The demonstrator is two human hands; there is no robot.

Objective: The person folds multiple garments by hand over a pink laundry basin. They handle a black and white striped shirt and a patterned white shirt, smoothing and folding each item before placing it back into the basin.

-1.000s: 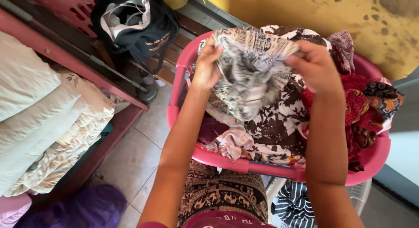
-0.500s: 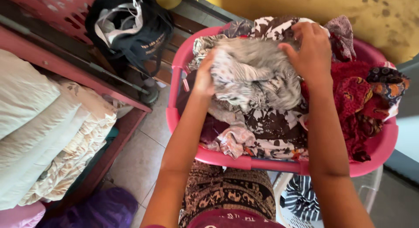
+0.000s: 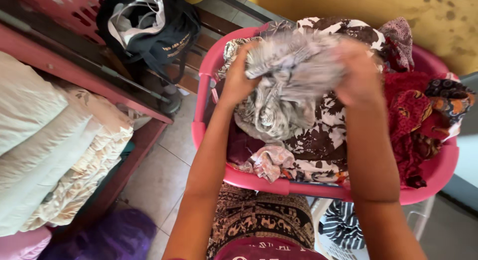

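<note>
The right hand (image 3: pixel 359 73) is blurred, so its fingers are hard to make out, but they look clamped on the grey patterned cloth (image 3: pixel 294 65). The left hand (image 3: pixel 239 75) has its fingers curled shut into the cloth's left edge. The bunched cloth sits between both hands, above the far middle of the pink laundry basket (image 3: pixel 318 189). Under it lie a brown-and-white floral garment (image 3: pixel 328 135) and red clothes (image 3: pixel 413 120) to the right. Folded bedding (image 3: pixel 50 155) is stacked at left; a dark bag (image 3: pixel 149 36) sits far left.
</note>
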